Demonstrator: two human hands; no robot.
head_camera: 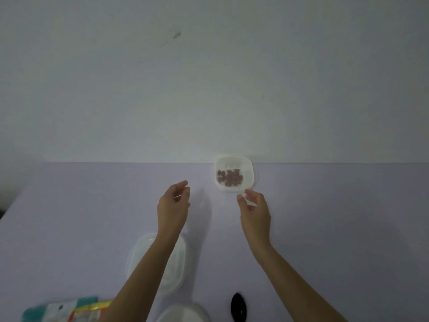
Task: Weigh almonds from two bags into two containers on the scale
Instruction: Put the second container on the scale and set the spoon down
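1. Left hand hung above the table with its fingers loosely curled and thumb close to the forefinger. Nothing could plainly be seen in it.
2. Right hand was relaxed and part open, thumb apart from the fingers, holding nothing. Its fingertips were just short of the near rim of the container; whether they touched it could not be told.
3. That white container stood just beyond the right hand, at the far edge of the table against the wall. It was up and to the right of the left hand. A small heap of almonds lay in it.
4. A second container, clear and pale, stood on the table behind the left hand. The left forearm crossed over it and hid its middle.
5. A bag lay at the near left, below the left elbow, with teal, white, yellow and orange print. Its writing was too blurred to read.
6. A white round thing sat between the two forearms at the near edge, cut off by the frame; what it was could not be told.
7. A black oval thing lay just right of it, inside the right forearm.
8. A dark smudge marked the wall far beyond both hands.
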